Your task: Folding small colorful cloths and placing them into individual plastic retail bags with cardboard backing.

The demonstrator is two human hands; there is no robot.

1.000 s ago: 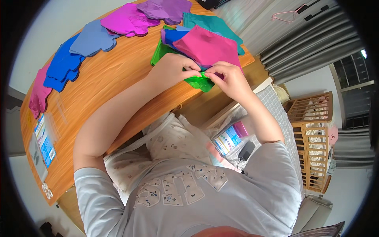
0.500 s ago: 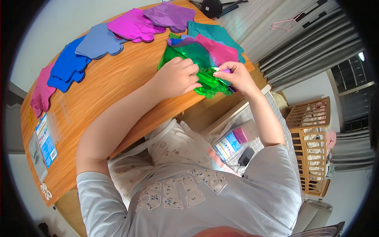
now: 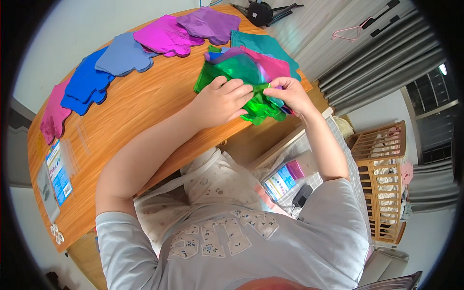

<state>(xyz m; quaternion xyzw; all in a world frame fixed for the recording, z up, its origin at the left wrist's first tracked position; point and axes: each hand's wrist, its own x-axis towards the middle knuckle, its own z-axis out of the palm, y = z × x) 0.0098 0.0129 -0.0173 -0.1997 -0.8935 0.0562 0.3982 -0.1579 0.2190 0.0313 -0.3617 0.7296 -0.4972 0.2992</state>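
At the table's right end lies a stack of flat, shiny foil pieces with scalloped ends. A green foil piece (image 3: 263, 107) is on top, crinkled and hanging over the near edge. My right hand (image 3: 290, 94) pinches its upper edge between thumb and forefinger. My left hand (image 3: 224, 100) rests over the green foil beside it, fingers loosely stretched and the thumb apart; what lies under its fingertips is partly hidden. Purple and pink foil pieces (image 3: 270, 64) stick out behind, and a teal foil stack (image 3: 263, 44) lies beyond.
An arc of foil stacks runs along the far edge: purple (image 3: 210, 24), magenta (image 3: 166, 36), grey-blue (image 3: 123, 55), blue (image 3: 84, 84) and pink (image 3: 55, 113). A printed package (image 3: 59, 176) and white rings (image 3: 57, 233) lie at left. A wooden crib (image 3: 382, 181) stands at right.
My left hand's fingers have straightened out from a tighter curl and shifted slightly right over the green foil. My right hand keeps its pinch, with the green edge lifted a little.
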